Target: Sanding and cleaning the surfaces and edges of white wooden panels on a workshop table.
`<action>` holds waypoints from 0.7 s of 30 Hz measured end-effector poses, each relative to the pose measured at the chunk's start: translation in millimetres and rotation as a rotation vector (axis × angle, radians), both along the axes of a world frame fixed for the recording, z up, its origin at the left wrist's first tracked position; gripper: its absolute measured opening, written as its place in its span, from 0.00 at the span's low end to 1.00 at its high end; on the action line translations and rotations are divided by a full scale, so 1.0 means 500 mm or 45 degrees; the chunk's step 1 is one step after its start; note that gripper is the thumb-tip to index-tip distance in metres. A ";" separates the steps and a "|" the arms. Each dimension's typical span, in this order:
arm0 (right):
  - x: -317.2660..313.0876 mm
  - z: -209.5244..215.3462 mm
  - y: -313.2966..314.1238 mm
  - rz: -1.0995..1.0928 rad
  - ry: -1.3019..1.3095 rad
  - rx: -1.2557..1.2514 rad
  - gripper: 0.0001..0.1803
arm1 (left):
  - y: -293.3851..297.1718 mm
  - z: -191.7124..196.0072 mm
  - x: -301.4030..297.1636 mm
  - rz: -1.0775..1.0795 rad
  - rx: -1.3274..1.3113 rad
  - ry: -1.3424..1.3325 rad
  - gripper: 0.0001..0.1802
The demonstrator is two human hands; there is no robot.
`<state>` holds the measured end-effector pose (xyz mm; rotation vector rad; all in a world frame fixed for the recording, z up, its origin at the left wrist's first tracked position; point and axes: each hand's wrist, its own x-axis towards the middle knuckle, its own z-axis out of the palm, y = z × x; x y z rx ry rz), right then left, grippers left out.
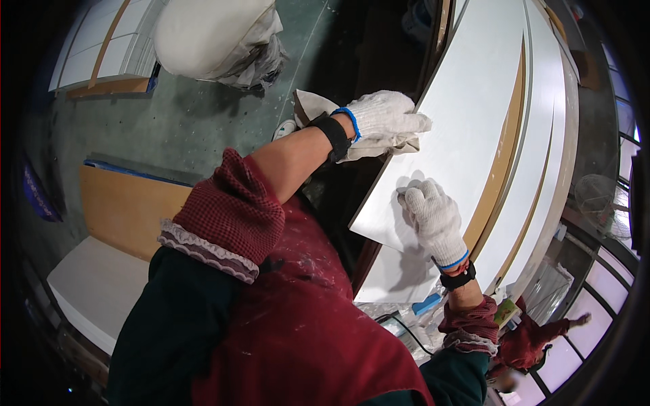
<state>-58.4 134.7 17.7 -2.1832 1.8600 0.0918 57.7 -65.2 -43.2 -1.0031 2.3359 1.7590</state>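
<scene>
A white panel (467, 95) lies in front of me, on top of other white boards. My left hand (386, 116), in a white knitted glove with a blue cuff, is at the panel's left edge. It is closed on a beige cloth (394, 145), which hangs partly off that edge. My right hand (433, 216), gloved the same way, rests near the panel's close end with its fingers curled. Its fingertips press at the surface, and whatever they may hold is hidden. Grey shadows fall on the panel around it.
More white boards with tan edges (508, 128) lie to the right. On the floor at left are a brown board (128, 210), a white stack (101, 287) and a white wrapped bundle (206, 37). A blue object (426, 304) sits below my right hand. Another person (525, 345) is at lower right.
</scene>
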 end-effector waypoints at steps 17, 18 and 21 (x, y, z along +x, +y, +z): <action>0.015 -0.004 0.004 -0.098 0.115 0.030 0.11 | -0.007 -0.006 -0.003 -0.086 0.009 -0.029 0.34; 0.012 -0.001 0.004 -0.052 0.089 0.024 0.11 | -0.006 -0.004 -0.004 -0.089 0.007 -0.029 0.34; 0.011 0.005 0.011 0.033 0.008 0.006 0.12 | -0.005 -0.002 0.001 -0.028 0.050 -0.032 0.32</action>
